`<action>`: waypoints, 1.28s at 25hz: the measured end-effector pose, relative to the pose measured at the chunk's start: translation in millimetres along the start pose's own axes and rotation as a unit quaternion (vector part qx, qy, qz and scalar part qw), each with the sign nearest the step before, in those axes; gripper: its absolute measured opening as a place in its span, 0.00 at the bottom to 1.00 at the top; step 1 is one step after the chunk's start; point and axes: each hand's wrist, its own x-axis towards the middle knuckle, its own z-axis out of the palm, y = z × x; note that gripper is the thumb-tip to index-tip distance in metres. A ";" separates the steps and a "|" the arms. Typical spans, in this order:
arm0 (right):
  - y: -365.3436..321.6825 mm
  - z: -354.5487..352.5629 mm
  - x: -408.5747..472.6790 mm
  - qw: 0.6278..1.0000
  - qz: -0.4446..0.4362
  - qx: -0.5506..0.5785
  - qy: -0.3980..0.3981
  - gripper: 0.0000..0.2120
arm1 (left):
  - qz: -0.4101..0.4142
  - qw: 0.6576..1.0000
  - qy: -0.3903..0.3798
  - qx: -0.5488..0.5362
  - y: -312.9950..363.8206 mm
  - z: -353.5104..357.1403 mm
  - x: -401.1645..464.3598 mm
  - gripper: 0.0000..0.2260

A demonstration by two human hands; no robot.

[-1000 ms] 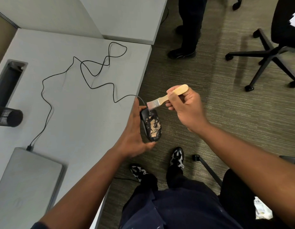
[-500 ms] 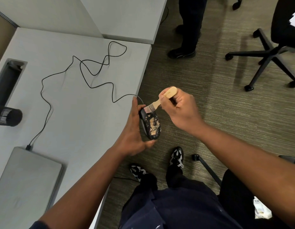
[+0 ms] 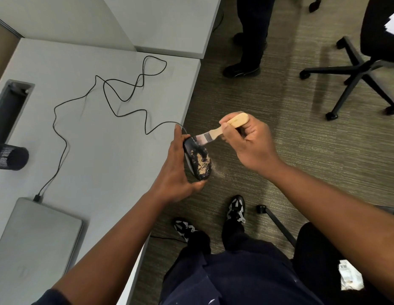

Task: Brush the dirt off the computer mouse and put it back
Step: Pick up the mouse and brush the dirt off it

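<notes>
The left hand (image 3: 176, 172) is wrapped round the black computer mouse (image 3: 197, 158), fingers along its far side and thumb curled under its near end, holding it tilted out past the edge of the desk (image 3: 103, 150), over the carpet. The right hand (image 3: 246, 142) has its fingers closed round the pale wooden handle of a small brush (image 3: 222, 129), whose bristles are pressed against the front end of the mouse. The mouse's upper face is caked with tan, crumbly dirt, thickest over the middle and rear, with scattered specks toward the front; the strip just under the bristles looks darker and cleaner. A faint dusting of the same tan stuff lies on the carpet (image 3: 301, 139) just right of the mouse. A thin black cable (image 3: 125, 100) runs from the mouse's front across the desk in loose loops and ends at a plug beside a closed grey laptop (image 3: 35, 243) at the near left. A dark mesh cup (image 3: 12, 157) stands at the desk's left edge, beside a rectangular slot (image 3: 8, 102). Below are the person's patterned shoes (image 3: 235, 209); another person's dark shoes (image 3: 241, 70) stand further off, and an office chair base (image 3: 354, 75) sits at the right.
</notes>
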 end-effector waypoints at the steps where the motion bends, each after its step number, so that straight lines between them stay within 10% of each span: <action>1: -0.7 2.3 0.4 1.000 0.001 0.010 -0.014 0.04 | 0.003 1.000 0.001 0.001 0.3 0.1 0.6 0.72; 13: 7.5 -13.7 -5.8 0.997 0.032 0.021 -0.066 0.04 | 0.008 0.999 0.012 -0.033 -11.4 0.3 3.2 0.71; 20: 2.2 9.9 0.5 0.931 0.271 0.244 -0.004 0.05 | 0.032 0.999 0.007 -0.007 -6.9 -2.0 6.5 0.70; 32: 18.4 -15.9 -3.5 0.957 0.265 0.112 -0.021 0.04 | 0.023 0.999 0.024 -0.014 -16.0 -3.5 9.4 0.72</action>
